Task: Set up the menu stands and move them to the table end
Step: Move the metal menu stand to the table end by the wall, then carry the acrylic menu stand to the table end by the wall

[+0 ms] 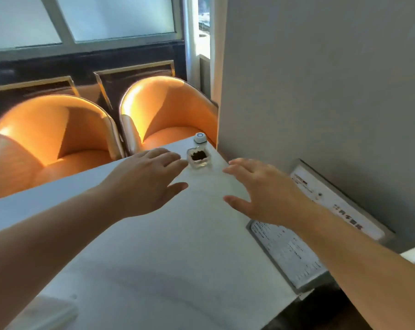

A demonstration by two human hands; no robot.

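Two menu stands sit at the right side of the white table (154, 258). One menu stand (287, 253) lies flat near the table's right edge, its printed sheet facing up. The other menu stand (332, 198) leans against the grey wall, partly behind my right forearm. My left hand (151, 179) hovers over the table's far part with fingers spread, holding nothing. My right hand (266, 189) hovers to its right, also spread and empty, just beyond the flat stand.
A small glass jar (199, 158) with dark contents and a white round call button (200, 137) stand at the table's far corner by the wall (321, 91). Two orange chairs (168, 115) face the table's far side. A pale object lies blurred at the near left corner.
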